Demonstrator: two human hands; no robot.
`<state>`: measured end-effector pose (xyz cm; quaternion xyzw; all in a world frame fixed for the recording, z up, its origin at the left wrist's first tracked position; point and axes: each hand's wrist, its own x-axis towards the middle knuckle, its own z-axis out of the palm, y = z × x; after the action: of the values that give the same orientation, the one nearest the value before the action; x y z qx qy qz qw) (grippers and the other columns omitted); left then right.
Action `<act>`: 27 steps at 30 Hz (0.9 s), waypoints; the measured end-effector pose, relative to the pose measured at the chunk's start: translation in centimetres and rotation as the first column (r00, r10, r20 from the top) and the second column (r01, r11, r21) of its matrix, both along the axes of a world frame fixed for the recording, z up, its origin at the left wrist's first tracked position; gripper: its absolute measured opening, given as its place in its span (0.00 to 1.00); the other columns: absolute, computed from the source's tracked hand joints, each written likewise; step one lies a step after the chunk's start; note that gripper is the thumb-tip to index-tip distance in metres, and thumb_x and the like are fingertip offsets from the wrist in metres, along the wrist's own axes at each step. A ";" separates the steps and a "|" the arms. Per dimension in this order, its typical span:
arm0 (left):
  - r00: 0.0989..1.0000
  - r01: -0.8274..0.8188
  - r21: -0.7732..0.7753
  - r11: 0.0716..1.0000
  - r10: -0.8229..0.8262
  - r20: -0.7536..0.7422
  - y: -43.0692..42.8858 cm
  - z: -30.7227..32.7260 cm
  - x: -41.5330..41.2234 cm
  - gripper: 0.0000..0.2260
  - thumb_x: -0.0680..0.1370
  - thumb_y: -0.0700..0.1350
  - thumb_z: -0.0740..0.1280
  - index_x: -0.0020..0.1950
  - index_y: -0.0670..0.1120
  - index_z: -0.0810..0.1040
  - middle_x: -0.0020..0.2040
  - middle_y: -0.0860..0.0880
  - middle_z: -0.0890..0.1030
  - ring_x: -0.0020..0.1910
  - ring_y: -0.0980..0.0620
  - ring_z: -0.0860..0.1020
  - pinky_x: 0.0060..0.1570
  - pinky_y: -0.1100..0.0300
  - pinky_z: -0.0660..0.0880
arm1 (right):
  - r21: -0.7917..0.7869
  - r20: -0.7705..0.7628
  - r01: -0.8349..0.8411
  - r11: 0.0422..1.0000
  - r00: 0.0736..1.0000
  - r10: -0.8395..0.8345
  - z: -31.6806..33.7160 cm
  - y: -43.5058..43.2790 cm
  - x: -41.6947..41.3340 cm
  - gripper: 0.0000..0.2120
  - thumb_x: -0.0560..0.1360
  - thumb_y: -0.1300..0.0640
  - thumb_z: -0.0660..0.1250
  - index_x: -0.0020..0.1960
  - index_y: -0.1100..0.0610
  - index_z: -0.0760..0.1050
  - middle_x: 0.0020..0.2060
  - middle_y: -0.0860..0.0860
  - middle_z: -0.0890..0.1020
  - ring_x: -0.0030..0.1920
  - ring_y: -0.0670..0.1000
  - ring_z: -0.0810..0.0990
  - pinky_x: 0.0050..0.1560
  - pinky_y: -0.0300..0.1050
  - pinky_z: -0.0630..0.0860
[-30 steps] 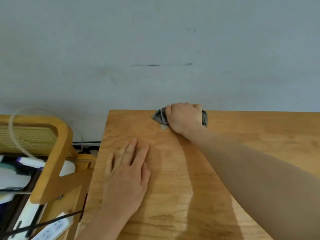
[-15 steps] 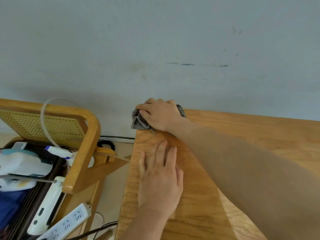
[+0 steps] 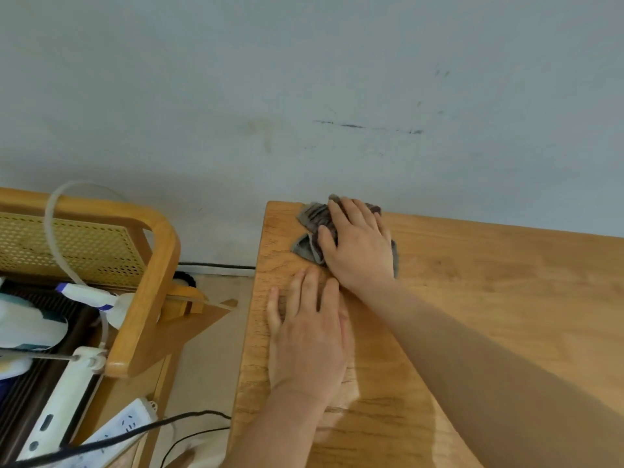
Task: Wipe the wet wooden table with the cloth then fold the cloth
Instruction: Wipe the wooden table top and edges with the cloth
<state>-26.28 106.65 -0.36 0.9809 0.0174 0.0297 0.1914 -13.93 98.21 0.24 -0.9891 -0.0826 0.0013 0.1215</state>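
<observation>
Head view: light brown wooden surface against a grey wall.
Right hand: palm down, fingers spread, pressing the crumpled grey cloth at the far left corner; half a second ago it gripped the cloth at the very edge.
Left hand: flat, open, empty, just nearer than the right hand, unchanged.
Cloth: bunched under and left of the right hand.
</observation>
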 end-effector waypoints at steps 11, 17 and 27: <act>0.988 -0.112 -0.223 0.968 0.133 0.083 0.4 0.8 -0.2 0.17 0.76 0.48 0.58 0.64 0.49 0.74 0.56 0.48 0.73 0.57 0.47 0.72 0.62 0.45 0.67 | 0.377 -0.069 0.422 0.824 0.900 -0.430 3.3 -10.0 -7.9 0.18 0.81 0.58 0.57 0.69 0.54 0.72 0.67 0.49 0.76 0.65 0.49 0.74 0.63 0.41 0.68; 0.965 0.100 -0.047 0.994 -0.086 0.250 -2.1 2.3 2.1 0.15 0.71 0.41 0.64 0.57 0.48 0.79 0.54 0.47 0.75 0.55 0.46 0.73 0.58 0.46 0.66 | 0.046 -0.044 0.268 0.962 0.963 -0.266 0.3 -10.8 -9.5 0.27 0.79 0.45 0.45 0.76 0.49 0.62 0.77 0.49 0.60 0.78 0.49 0.54 0.74 0.53 0.54; 0.972 0.077 0.184 0.980 -0.032 -0.233 2.8 0.7 11.5 0.27 0.79 0.63 0.44 0.77 0.58 0.46 0.79 0.50 0.43 0.77 0.42 0.42 0.69 0.32 0.50 | -0.002 -0.011 0.261 0.965 0.965 -0.261 -0.3 -11.0 -8.9 0.29 0.78 0.44 0.44 0.76 0.49 0.63 0.77 0.50 0.61 0.78 0.48 0.54 0.73 0.51 0.55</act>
<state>-14.83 109.42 0.29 0.9918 0.0092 -0.0871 0.0935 -22.82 87.16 -0.06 -0.9914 0.0492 -0.0094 0.1208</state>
